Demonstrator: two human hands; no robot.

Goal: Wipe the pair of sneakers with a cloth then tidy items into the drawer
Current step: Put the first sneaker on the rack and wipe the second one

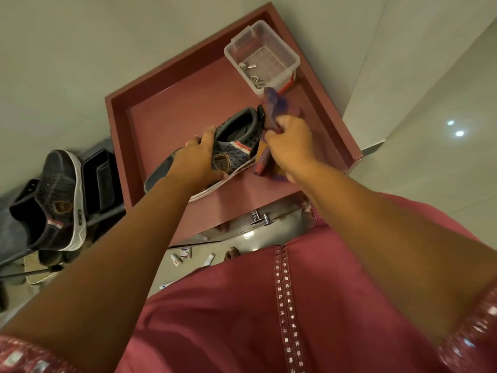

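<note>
the dark mesh sneaker (236,146) lies on its side, left hand (197,157) gripping its upper, right hand (290,144) fingers (271,137) curled around the cloth (271,109).

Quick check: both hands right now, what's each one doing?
Left hand: grips the sneaker in the drawer.
Right hand: holds the cloth.
</note>
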